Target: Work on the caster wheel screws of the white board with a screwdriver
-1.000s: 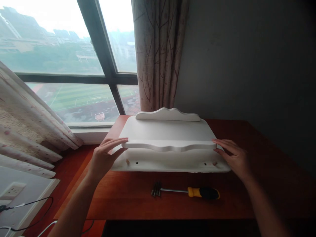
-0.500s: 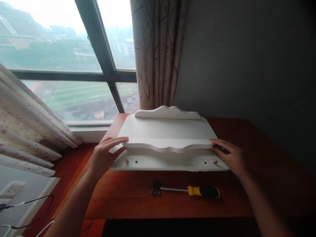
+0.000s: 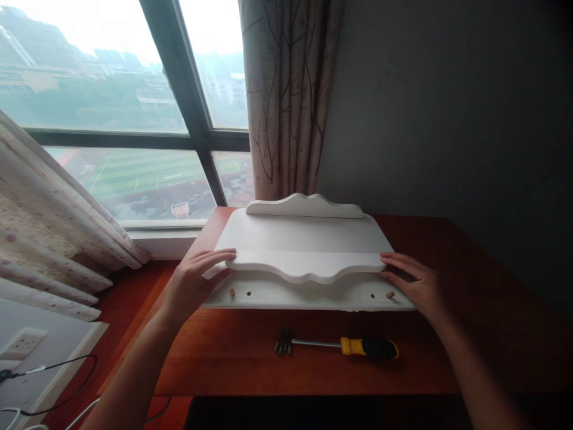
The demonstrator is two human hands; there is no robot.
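Between my two hands is a white wavy-edged panel, held by its ends above a larger white board. My left hand pinches the panel's left end, fingers on top and thumb below. At the right end, my right hand grips it the same way. Along the board's near edge, a wooden dowel sticks up at the left and another dowel at the right, each beside a dark hole. A matching wavy strip stands upright on the board's far edge.
A yellow and black screwdriver lies on the brown table in front of the board, its tip beside several screws. A window, curtains and a dark wall stand behind. Cables run at the lower left.
The wavy panel has tilted slightly, its scalloped edge now lower and more of its face showing. Both hands keep their hold; the dowels, screwdriver and screws stay put.
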